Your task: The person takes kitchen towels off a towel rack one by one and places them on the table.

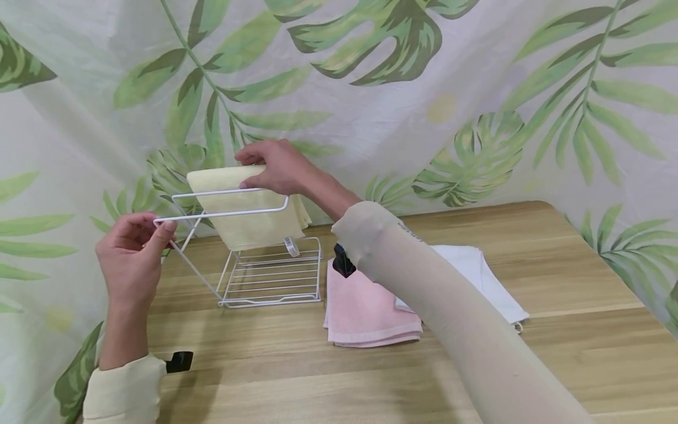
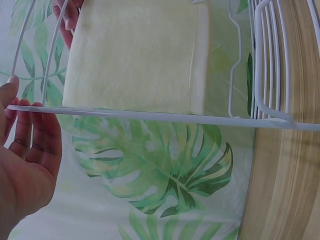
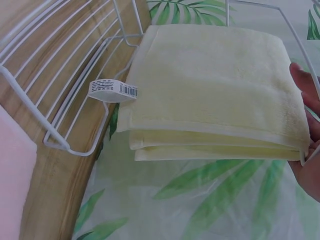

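A white wire rack stands at the left of the table, its upper frame raised on slanting wires above a slatted base. My left hand pinches the near left corner of that frame between thumb and fingers. Draped in the upper frame is a folded pale yellow towel, its layers and a printed tag showing in the right wrist view. At the towel's top fold my right hand grips it, thumb in front and fingers behind. The right fingertips are partly hidden by the towel.
A folded pink towel lies on the wooden table just right of the rack. Beside it, partly under the right sleeve, is a folded white towel. A leaf-patterned cloth hangs behind the table.
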Available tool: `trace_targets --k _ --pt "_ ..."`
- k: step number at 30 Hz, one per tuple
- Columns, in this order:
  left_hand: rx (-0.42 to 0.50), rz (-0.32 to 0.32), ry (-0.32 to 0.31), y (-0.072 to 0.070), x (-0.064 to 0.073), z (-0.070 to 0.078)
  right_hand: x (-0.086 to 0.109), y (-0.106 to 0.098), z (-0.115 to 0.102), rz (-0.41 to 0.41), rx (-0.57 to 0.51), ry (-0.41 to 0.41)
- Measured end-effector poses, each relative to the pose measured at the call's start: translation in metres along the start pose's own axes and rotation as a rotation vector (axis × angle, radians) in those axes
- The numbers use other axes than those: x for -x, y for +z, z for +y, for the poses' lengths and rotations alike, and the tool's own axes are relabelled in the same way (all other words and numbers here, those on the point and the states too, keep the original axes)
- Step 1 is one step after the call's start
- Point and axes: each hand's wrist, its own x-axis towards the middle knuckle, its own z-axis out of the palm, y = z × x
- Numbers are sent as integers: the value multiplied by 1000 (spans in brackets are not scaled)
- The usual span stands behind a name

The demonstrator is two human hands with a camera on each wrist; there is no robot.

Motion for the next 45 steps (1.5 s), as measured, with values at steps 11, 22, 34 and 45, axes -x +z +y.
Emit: trace_targets --k 11,22,34,45 --pt "15 -10 16 1 -1 0 -1 1 -2 54 0 62" --pt "25 -1 14 0 -1 1 6 3 -14 126 53 159" --pt "29 -3 18 -2 0 3 10 5 -17 225 155 83" --pt "114 -27 30 -7 3 11 14 3 -26 193 196 62"
